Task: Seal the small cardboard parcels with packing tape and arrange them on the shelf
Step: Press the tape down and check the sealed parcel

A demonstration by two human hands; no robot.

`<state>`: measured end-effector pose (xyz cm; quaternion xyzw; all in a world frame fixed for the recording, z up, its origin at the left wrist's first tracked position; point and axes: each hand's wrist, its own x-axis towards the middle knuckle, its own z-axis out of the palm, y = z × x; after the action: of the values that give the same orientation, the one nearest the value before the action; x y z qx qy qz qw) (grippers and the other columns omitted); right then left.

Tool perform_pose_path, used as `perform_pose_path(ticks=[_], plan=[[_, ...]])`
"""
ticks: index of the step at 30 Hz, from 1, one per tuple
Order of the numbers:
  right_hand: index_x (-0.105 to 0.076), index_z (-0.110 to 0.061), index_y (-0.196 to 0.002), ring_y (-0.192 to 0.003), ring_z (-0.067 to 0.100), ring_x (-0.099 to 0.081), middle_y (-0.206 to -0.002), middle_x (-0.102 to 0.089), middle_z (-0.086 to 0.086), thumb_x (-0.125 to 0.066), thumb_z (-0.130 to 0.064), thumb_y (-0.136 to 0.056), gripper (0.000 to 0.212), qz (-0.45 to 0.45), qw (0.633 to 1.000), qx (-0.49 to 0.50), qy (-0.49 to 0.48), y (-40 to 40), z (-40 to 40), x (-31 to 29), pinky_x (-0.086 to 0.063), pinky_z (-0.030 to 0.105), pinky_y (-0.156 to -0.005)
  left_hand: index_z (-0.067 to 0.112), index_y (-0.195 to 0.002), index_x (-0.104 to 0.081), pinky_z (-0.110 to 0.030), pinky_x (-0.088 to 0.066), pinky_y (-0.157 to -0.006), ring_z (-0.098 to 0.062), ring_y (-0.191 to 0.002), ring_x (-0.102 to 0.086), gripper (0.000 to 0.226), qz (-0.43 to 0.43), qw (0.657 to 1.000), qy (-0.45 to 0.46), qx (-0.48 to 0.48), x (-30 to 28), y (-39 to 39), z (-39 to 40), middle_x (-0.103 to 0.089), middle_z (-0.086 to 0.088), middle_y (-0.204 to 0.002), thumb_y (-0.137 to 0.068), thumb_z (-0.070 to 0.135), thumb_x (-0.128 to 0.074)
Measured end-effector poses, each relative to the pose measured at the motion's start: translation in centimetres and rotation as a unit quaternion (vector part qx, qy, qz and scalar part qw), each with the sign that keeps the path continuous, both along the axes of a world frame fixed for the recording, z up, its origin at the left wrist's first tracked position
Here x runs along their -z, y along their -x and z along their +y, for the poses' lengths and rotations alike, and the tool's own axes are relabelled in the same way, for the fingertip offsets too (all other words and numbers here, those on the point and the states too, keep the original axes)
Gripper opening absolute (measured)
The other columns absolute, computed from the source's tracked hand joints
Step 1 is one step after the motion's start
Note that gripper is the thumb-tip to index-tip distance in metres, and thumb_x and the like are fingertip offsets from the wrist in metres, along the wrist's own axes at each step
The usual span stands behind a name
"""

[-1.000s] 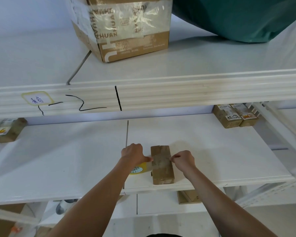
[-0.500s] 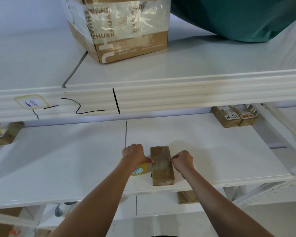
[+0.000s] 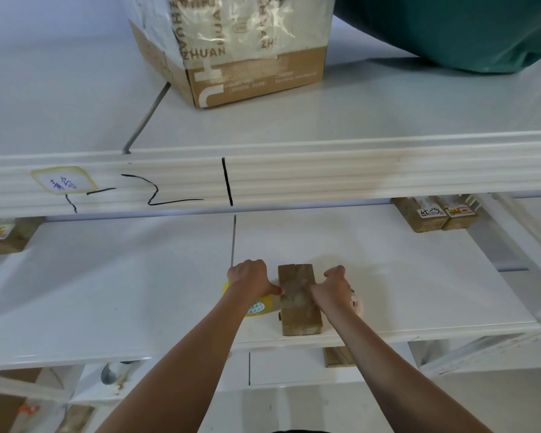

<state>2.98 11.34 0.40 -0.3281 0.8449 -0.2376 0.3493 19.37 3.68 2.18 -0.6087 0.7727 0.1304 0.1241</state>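
Two bare forearms reach in from below toward the front edge of the middle shelf (image 3: 138, 292), a white board split by a thin seam. A small cardboard parcel (image 3: 299, 300) lies flat there, lengthwise front to back, its near end almost at the shelf's front edge and just right of the seam.

The left hand (image 3: 252, 279) sits against the parcel's left side, fingers curled over a yellow roll of packing tape (image 3: 258, 306) that rests on the shelf touching the parcel; the thumb presses on the parcel's top. The right hand (image 3: 333, 287) rests against the parcel's right side, thumb and fingertips pinched on its top face; a glossy strip seems to lie across the cardboard between the two hands, though it is too faint to be sure. Just behind the right wrist a small pale round object (image 3: 355, 303) lies on the shelf, mostly hidden.

Under the front edge, a lower shelf (image 3: 294, 367) shows a scrap of brown cardboard (image 3: 338, 356).

Farther back on the middle shelf, two labelled parcels (image 3: 434, 214) stand side by side, touching, at the rear right corner, and one more labelled parcel (image 3: 7, 235) sits at the rear left edge.

Above them runs the ribbed white front rail (image 3: 325, 173) of the upper shelf, marked with black pen strokes and a handwritten sticker (image 3: 63, 183) toward its left end. On the upper shelf stands a large cardboard box (image 3: 247, 48) wrapped in printed tape, and to its right a dark green bag (image 3: 466, 29) bulges over the far right corner.
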Motion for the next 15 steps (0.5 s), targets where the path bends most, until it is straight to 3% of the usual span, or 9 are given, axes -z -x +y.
perform_pose_path(ticks=[1,3,5,8,11,15], plan=[[-0.035,-0.011,-0.134,-0.106,0.027,-0.056,-0.124,-0.053,0.008,-0.076,-0.030,-0.088,0.065,-0.029,1.000,-0.002,0.000,-0.5,-0.6,0.3,-0.043,0.026,-0.059,0.016,-0.103,-0.063,-0.032,-0.052,-0.085,-0.021,-0.094,-0.069,0.069,0.000,1.000,0.002,0.001,0.1,0.0,0.0,-0.071,0.000,-0.101,-0.073,0.078,-0.068],[-0.027,-0.009,-0.144,-0.122,0.035,-0.054,-0.136,-0.049,0.014,-0.077,-0.034,-0.087,0.080,-0.055,0.998,-0.013,-0.024,-1.7,-1.4,0.6,-0.054,0.038,-0.083,0.016,-0.104,-0.063,-0.032,-0.052,-0.085,-0.021,-0.093,-0.069,0.071,0.003,1.000,0.005,0.000,0.1,0.0,0.1,-0.070,0.000,-0.100,-0.072,0.079,-0.067],[-0.031,-0.007,-0.143,-0.125,0.035,-0.053,-0.137,-0.051,0.014,-0.079,-0.045,-0.081,0.088,-0.036,0.997,-0.036,-0.050,-2.2,-1.6,1.1,-0.052,0.042,-0.097,0.017,-0.105,-0.064,-0.031,-0.052,-0.084,-0.020,-0.093,-0.068,0.070,0.007,1.000,0.005,-0.002,0.1,0.0,0.1,-0.069,0.001,-0.098,-0.072,0.079,-0.067],[-0.048,-0.011,-0.132,-0.115,0.029,-0.060,-0.124,-0.061,0.008,-0.086,-0.058,-0.066,0.089,-0.033,0.998,-0.044,-0.043,-2.0,-1.2,1.3,-0.055,0.041,-0.092,0.018,-0.104,-0.062,-0.030,-0.050,-0.083,-0.020,-0.094,-0.067,0.064,0.012,1.000,0.002,-0.004,0.0,-0.1,0.1,-0.068,0.002,-0.098,-0.075,0.075,-0.067],[-0.055,-0.013,-0.128,-0.112,0.026,-0.063,-0.121,-0.066,0.006,-0.088,-0.049,-0.069,0.077,-0.045,0.998,-0.039,-0.020,-1.1,-0.7,1.2,-0.052,0.034,-0.082,0.018,-0.104,-0.061,-0.029,-0.048,-0.080,-0.019,-0.092,-0.066,0.059,0.015,1.000,-0.003,-0.002,0.0,0.0,0.1,-0.066,0.002,-0.095,-0.078,0.070,-0.070],[-0.063,-0.014,-0.128,-0.098,0.021,-0.064,-0.112,-0.069,0.002,-0.085,-0.031,-0.080,0.056,-0.082,0.996,-0.028,0.013,-0.2,0.0,1.2,-0.053,0.033,-0.080,0.018,-0.099,-0.059,-0.029,-0.049,-0.082,-0.020,-0.094,-0.067,0.059,0.025,1.000,-0.016,-0.004,0.0,0.0,-0.1,-0.069,0.001,-0.098,-0.075,0.071,-0.073]])
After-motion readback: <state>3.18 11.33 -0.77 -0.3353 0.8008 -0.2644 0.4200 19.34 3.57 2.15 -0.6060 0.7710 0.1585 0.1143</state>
